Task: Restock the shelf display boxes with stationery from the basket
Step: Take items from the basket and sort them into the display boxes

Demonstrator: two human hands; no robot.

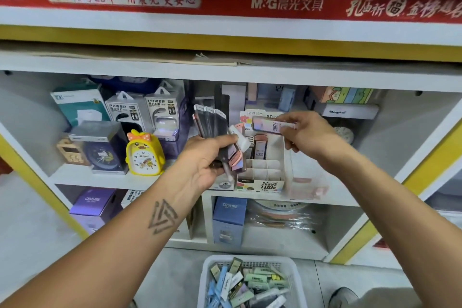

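White shop shelving (225,72) with yellow trim, red banner (225,2) across the top edge. On the middle shelf, just right of centre, a white display box (268,172) with card dividers: two lead cases upright at its far side, near slots bare. Right hand (303,134) above that box, thumb and fingers pinching one pink lead case (271,124) held level. Left hand (207,160) just left of the box, fingers curled round a fanned bundle of lead cases (215,127); three dark ones stand up clearly, several pink ones lower down, exact count hard to tell under the fingers. Near, on the floor, a white basket (250,261) heaped with pastel cases, cut off by the bottom edge, too jumbled to count. Further left on the shelf: one yellow duck clock (143,154), one dark round clock (102,155), two power bank packs (142,110). Below, two boxes, purple (93,204) and blue (228,219). Far right, another clock (346,134) partly hidden behind the right wrist. A shoe (342,295) at bottom right, cropped.
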